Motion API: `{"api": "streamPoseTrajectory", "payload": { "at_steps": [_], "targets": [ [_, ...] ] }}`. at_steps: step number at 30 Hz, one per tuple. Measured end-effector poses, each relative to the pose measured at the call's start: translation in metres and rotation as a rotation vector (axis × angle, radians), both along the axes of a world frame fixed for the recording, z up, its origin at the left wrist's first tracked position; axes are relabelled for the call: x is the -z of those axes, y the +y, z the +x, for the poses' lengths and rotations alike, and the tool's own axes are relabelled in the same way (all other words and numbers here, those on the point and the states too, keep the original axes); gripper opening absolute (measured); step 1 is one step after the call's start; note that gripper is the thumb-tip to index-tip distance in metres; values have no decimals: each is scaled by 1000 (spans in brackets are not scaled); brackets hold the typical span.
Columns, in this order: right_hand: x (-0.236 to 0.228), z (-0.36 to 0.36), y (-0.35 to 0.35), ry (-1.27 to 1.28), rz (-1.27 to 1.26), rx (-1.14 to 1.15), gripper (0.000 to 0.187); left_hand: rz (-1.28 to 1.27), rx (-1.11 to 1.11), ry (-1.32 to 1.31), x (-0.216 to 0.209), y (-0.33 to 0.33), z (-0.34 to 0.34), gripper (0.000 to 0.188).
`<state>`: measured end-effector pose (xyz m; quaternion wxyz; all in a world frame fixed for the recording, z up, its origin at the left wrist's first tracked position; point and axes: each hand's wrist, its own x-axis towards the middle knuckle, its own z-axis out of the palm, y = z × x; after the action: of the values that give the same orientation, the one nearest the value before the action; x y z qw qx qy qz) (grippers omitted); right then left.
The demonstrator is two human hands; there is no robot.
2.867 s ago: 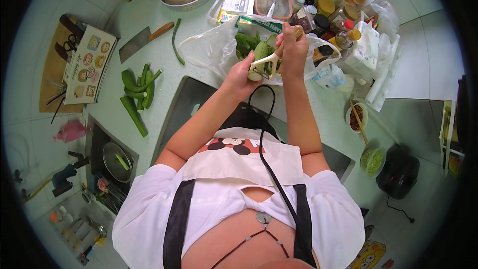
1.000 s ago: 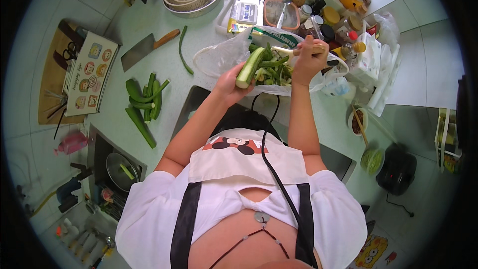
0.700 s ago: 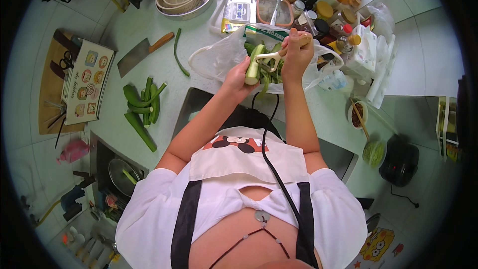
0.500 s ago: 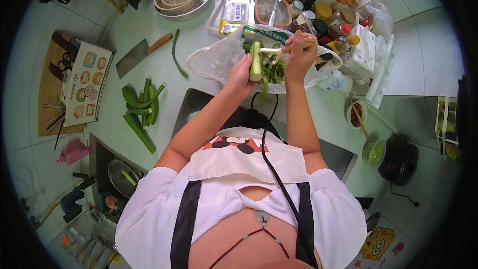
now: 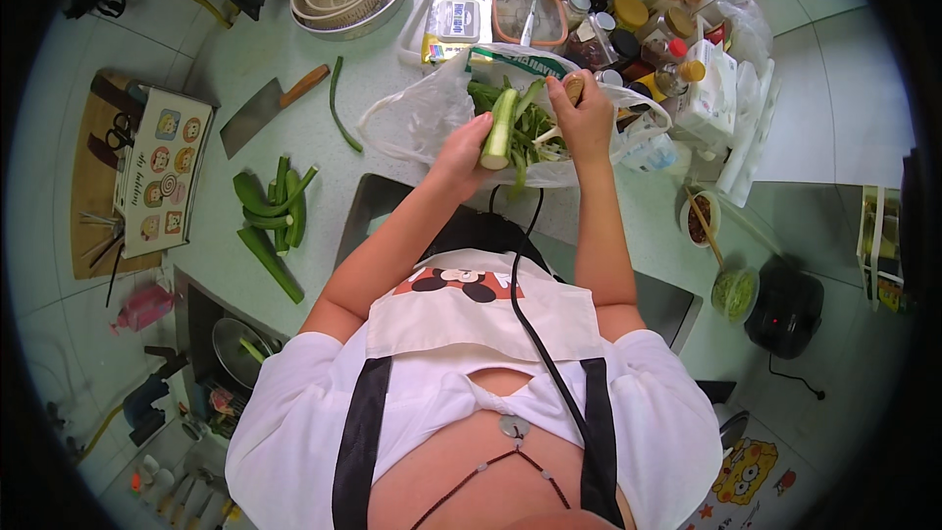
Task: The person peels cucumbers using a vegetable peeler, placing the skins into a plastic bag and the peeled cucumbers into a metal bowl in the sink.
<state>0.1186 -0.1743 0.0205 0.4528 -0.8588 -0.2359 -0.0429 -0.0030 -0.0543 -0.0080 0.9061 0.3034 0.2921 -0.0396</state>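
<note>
My left hand [image 5: 461,149] is closed round the lower part of a long green vegetable [image 5: 500,130], pale where its skin is off, its cut end facing me. My right hand [image 5: 586,116] grips a peeler by its wooden handle [image 5: 574,90]; the light-coloured head [image 5: 549,137] points down, partly hidden among the peelings. Between the right fingertips and the vegetable runs a green strip [image 5: 533,93], seemingly a peel. Both hands are over an open white plastic bag [image 5: 417,118] with green peelings [image 5: 530,152] in it.
Left on the counter lie a cleaver [image 5: 257,113], a thin green strip [image 5: 339,103] and several green vegetable pieces [image 5: 280,206]. Jars and bottles [image 5: 628,25] crowd the back right. A sink [image 5: 368,201] lies below my forearms; bowls [image 5: 734,294] stand at right.
My right hand has come down and turned, taking the peeler off the vegetable's upper side to its right. The vegetable has shifted slightly left and down, tilting more. The whole view has shifted a little.
</note>
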Motion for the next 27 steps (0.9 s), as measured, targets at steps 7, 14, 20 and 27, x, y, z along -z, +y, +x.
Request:
{"api": "streamPoseTrajectory", "payload": {
  "at_steps": [7,14,20,27],
  "targets": [
    [5,-6,-22,-122,-193,93,30,23,139,-132,-1,-4,16,29],
    [2,-13,-35,-68,-127,117,31,-58,70,-124,1,-7,31,28],
    [5,-15,-39,-39,-37,133,29,135,-106,-288,-16,8,37,29],
    [0,-19,-36,-1,-87,131,29,327,-98,-214,-3,6,35,33]
  ]
}}
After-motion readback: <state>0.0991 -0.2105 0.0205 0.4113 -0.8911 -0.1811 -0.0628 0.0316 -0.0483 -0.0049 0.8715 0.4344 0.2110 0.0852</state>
